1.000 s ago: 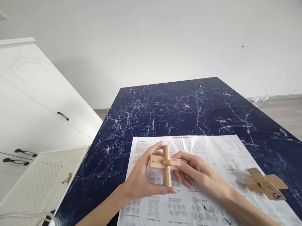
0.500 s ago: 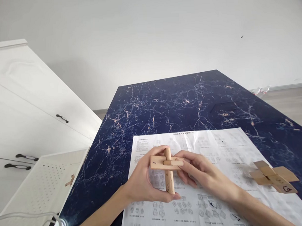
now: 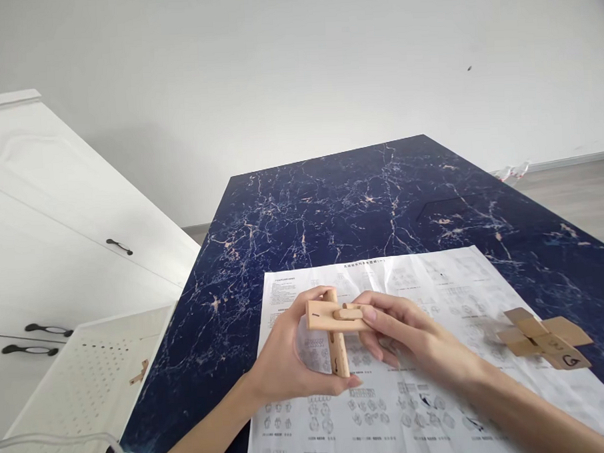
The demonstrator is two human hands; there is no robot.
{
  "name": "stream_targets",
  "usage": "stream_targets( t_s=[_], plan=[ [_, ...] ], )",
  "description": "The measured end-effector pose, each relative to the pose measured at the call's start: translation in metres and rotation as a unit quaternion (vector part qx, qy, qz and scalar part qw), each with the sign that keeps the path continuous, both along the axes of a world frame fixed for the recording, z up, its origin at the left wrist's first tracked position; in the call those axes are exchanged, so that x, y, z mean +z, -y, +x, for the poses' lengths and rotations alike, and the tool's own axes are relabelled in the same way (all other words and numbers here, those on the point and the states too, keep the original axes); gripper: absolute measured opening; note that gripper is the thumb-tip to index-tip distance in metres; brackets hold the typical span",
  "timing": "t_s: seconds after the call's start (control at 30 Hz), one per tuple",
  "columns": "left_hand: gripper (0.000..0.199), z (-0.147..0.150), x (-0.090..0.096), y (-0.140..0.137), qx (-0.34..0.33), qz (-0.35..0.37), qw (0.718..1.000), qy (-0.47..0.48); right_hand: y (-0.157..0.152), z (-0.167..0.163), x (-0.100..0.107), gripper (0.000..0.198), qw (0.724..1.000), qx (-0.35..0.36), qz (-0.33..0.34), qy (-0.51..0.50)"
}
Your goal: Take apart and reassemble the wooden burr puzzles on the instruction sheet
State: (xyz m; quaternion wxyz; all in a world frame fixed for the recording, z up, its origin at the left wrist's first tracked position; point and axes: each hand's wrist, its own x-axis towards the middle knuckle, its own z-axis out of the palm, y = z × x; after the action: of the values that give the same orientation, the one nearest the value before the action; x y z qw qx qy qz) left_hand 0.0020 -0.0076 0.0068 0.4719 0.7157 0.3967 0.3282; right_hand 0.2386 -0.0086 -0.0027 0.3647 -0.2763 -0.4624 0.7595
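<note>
My left hand (image 3: 290, 354) grips an upright wooden puzzle piece (image 3: 339, 358) by its two ends, thumb below and fingers on top. Crossing in front of that piece is a flat wooden bar (image 3: 320, 318) with a small dark mark. A short rounded wooden peg (image 3: 346, 314) juts from the bar's face. My right hand (image 3: 401, 329) pinches the bar's right end and the peg between thumb and fingers. Both hands are above a printed diagram sheet (image 3: 389, 396). How the pieces interlock behind the bar is hidden.
An open cardboard box (image 3: 550, 339) with a handwritten mark stands on the sheet's right side. The table (image 3: 311, 213) is dark blue with a marble pattern. To the left are white cabinets (image 3: 71, 216), a perforated white surface (image 3: 88, 383), a small wooden piece (image 3: 138, 372) and a cable (image 3: 55, 437).
The flat bar has tilted and turned against the upright piece, and its peg now sits more to the right. The right hand has moved slightly with it. The camera view has shifted a little.
</note>
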Motion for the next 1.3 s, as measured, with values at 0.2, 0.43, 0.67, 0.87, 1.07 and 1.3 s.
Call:
stream_targets(
  t_s=[0.2, 0.43, 0.67, 0.87, 1.07, 1.3],
  plan=[
    [0.095, 0.002, 0.002, 0.001, 0.035, -0.018, 0.999, -0.036, -0.006, 0.008, 0.001, 0.038, 0.996, -0.086, -0.02, -0.025],
    [0.087, 0.006, 0.002, 0.0, 0.112, -0.01, 0.994, -0.019, -0.015, 0.01, -0.008, 0.043, 0.913, -0.249, 0.148, 0.289],
    [0.086, 0.008, 0.003, 0.003, 0.093, -0.026, 0.995, -0.008, -0.008, -0.001, -0.018, 0.034, 0.838, -0.169, 0.313, 0.415],
    [0.083, 0.011, 0.004, 0.008, 0.088, -0.016, 0.996, -0.02, -0.005, -0.007, -0.029, 0.021, 0.779, -0.153, 0.406, 0.453],
    [0.089, 0.011, -0.001, 0.009, 0.087, -0.011, 0.996, -0.035, -0.001, -0.007, -0.017, 0.018, 0.815, -0.214, 0.388, 0.374],
    [0.091, 0.01, -0.006, 0.013, 0.063, -0.005, 0.997, -0.041, 0.004, -0.007, -0.005, 0.032, 0.883, -0.064, 0.373, 0.278]
  ],
)
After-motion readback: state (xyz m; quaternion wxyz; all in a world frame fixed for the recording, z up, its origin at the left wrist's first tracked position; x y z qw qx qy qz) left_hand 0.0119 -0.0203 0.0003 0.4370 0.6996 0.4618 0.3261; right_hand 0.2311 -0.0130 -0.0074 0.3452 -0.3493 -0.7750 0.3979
